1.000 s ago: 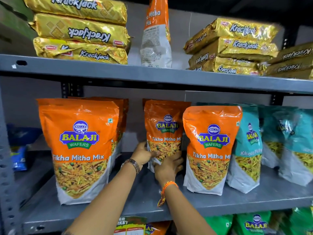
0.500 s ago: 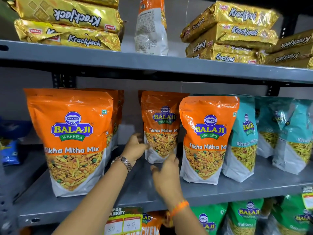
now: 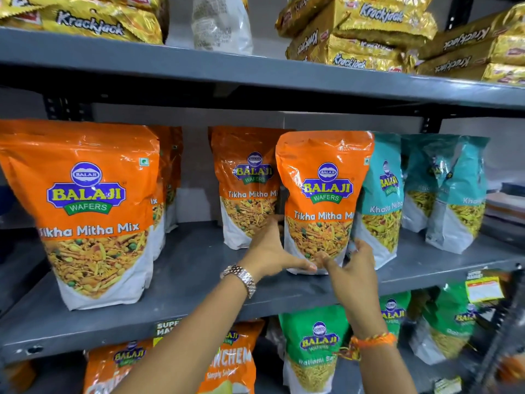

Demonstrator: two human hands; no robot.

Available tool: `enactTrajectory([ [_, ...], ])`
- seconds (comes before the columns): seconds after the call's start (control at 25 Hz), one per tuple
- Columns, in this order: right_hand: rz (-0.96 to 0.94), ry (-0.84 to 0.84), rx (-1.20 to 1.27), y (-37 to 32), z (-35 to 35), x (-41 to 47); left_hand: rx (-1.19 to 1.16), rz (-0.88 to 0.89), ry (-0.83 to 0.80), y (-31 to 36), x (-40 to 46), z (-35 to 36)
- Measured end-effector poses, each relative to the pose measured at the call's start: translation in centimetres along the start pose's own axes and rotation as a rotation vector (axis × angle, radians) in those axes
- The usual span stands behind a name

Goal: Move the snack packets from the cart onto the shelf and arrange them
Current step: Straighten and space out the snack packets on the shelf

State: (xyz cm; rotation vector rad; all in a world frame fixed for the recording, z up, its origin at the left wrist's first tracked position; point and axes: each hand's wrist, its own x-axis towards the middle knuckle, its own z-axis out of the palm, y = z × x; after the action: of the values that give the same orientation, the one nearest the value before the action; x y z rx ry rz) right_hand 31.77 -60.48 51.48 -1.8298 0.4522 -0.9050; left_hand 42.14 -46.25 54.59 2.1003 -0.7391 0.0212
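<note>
An orange Balaji Tikha Mitha Mix packet (image 3: 324, 194) stands upright near the front of the grey middle shelf (image 3: 196, 282). My left hand (image 3: 270, 251) grips its lower left edge, thumb across the base. My right hand (image 3: 352, 268) holds its lower right corner. A second orange packet (image 3: 247, 183) stands just behind and to the left. A large orange packet (image 3: 91, 211) stands at the shelf's front left, with more orange packets (image 3: 167, 177) behind it. The cart is out of view.
Teal Balaji packets (image 3: 383, 200) crowd the right side of the middle shelf. Gold Krackjack packs (image 3: 366, 32) and a white pouch (image 3: 221, 27) sit on the top shelf. Green packets (image 3: 315, 348) and orange ones fill the shelf below. Bare shelf lies between the two orange groups.
Both hands have left the rear orange packet and shifted right onto the front orange packet's base. The camera has moved closer and lower.
</note>
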Motion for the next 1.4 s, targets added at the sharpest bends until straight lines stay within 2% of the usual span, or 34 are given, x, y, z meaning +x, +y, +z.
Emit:
enactTrajectory([
  [0.24,-0.033,-0.102,0.061,1.7,0.2,0.6,-0.055,0.076,0.156,-1.0,0.0,1.0],
  [0.4,-0.027,-0.168,0.139,1.4,1.5,0.5,-0.117,0.055,0.167,-3.2,-1.6,-1.7],
  [0.64,-0.052,-0.33,0.123,0.2,3.9,0.3,-0.157,0.0,0.174,-5.6,-3.7,-6.2],
  [0.92,-0.065,-0.513,0.195,0.5,5.5,1.9,-0.162,-0.028,0.193,-6.4,-4.5,-7.1],
  [1.12,-0.043,-0.516,0.275,1.1,5.8,2.1,-0.176,-0.04,0.176,-5.9,-4.9,-7.2],
  [1.2,-0.038,-0.518,0.28,1.2,5.8,2.0,-0.093,-0.048,0.18,-5.2,-5.6,-7.2],
  [1.28,-0.032,-0.528,0.272,1.0,5.7,2.2,0.073,0.018,0.301,-4.6,-7.3,-7.4],
  [1.32,-0.031,-0.534,0.266,1.0,5.6,2.3,0.151,0.088,0.456,-4.5,-8.6,-7.8],
  [1.4,-0.028,-0.554,0.261,0.9,5.7,2.5,0.309,0.205,0.879,-4.7,-11.7,-9.3],
])
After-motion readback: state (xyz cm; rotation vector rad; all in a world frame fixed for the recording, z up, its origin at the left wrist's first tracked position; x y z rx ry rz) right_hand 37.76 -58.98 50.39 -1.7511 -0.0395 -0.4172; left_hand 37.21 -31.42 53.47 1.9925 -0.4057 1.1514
